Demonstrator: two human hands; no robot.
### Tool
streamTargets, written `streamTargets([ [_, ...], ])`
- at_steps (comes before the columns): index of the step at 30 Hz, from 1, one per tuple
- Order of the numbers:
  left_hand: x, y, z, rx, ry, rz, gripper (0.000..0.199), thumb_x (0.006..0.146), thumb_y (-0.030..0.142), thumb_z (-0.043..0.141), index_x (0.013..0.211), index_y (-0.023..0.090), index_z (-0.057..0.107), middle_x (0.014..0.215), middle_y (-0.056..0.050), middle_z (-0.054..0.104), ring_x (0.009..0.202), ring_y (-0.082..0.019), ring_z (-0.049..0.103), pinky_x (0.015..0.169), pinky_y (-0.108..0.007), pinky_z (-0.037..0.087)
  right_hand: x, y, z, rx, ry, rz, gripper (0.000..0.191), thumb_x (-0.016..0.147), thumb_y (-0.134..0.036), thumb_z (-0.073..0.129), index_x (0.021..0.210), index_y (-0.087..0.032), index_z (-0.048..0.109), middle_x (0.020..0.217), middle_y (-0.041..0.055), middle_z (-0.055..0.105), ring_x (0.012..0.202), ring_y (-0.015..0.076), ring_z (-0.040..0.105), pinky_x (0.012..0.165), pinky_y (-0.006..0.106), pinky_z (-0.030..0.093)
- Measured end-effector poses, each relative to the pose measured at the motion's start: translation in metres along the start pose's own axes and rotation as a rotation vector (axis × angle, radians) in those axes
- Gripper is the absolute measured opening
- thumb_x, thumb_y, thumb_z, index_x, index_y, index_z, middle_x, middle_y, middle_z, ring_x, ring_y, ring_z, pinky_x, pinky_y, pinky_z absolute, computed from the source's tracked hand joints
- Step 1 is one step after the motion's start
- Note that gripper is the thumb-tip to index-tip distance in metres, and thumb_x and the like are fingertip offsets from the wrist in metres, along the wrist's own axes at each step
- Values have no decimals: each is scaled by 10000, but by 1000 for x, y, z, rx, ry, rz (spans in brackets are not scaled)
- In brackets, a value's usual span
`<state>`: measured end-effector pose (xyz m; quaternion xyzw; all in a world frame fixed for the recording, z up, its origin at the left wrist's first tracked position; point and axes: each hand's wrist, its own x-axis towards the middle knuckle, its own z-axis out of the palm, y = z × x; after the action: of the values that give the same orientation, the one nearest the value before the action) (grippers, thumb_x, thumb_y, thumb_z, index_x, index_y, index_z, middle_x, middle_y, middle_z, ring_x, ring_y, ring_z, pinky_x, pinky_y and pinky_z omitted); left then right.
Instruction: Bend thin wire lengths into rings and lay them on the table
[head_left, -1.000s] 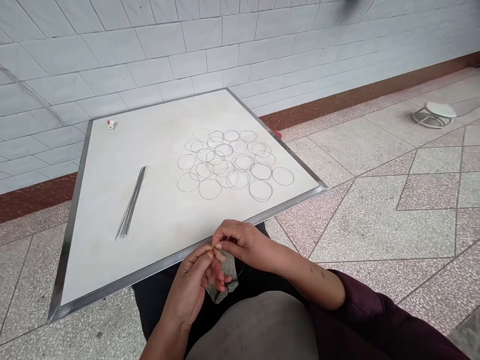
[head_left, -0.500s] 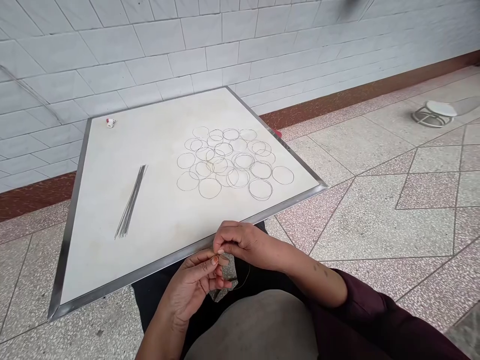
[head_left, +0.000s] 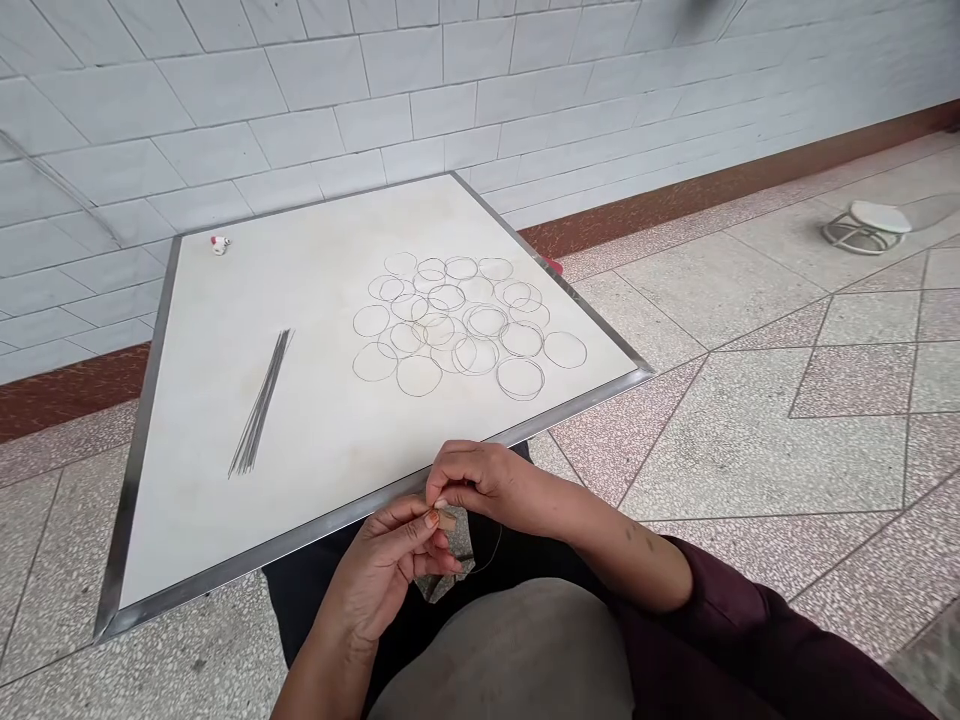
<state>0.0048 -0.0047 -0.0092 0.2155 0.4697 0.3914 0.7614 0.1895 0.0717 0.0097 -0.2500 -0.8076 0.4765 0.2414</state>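
Just below the table's front edge, my left hand (head_left: 401, 550) and my right hand (head_left: 484, 485) meet, thumb and fingertips pinched together. Between them is a thin wire (head_left: 496, 548), bent in a curve that hangs under my right hand. Its ends are hidden in my fingers. A small tan patch (head_left: 446, 521) shows by my left thumb; whether it is tape or a fingertip I cannot make out. Beyond my hands, several thin wire rings (head_left: 419, 376) lie overlapping on the white table (head_left: 322, 420). A bundle of straight wires (head_left: 261, 405) rests on the left side.
Metal edging (head_left: 262, 565) runs round the table, which stands against a white tiled wall (head_left: 405, 70). A small white and red object (head_left: 220, 245) sits at the far left corner. On the speckled floor to the right stands a low round stool (head_left: 868, 228).
Both hands stay in nearly the same place, with only slight finger movement. The tan patch by my left thumb shows a little differently. The rings and the wire bundle have not moved.
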Motion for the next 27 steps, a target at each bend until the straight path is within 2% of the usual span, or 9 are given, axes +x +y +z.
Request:
streamTargets([
  [5,1,-1,1,-30,-15,-11,171,758,289,777,871,161,768,711,-41,683,606,-164,651,657,-351,589,0,-1,-3,0,-12,-11,110,927,-106,590,899,-181,665,867,10,595,836,127,593,748,237,488],
  [12,-1,-2,1,-48,-49,-26,158,744,290,787,835,163,764,718,-35,680,599,-172,653,642,-356,579,0,-1,-4,39,-35,-15,113,943,-142,581,897,-182,676,872,9,591,833,119,594,751,230,483],
  [20,-3,-1,9,-102,-4,28,106,730,277,796,733,180,754,712,-7,684,519,-93,541,629,-301,553,1,2,-5,137,27,49,53,889,-145,653,893,-184,689,833,-6,609,784,108,588,703,210,465],
  [24,-2,-4,10,-123,-22,31,100,739,270,779,729,176,748,672,1,642,518,-98,524,567,-284,536,0,0,-8,123,-43,-16,76,924,-154,609,919,-178,681,842,3,593,825,117,580,743,223,463],
  [27,-2,-6,10,-102,-53,16,110,755,277,769,752,170,744,646,4,623,503,-97,521,582,-307,550,-2,0,-11,111,-96,-28,100,943,-159,579,917,-177,675,863,7,581,831,119,574,752,231,467],
])
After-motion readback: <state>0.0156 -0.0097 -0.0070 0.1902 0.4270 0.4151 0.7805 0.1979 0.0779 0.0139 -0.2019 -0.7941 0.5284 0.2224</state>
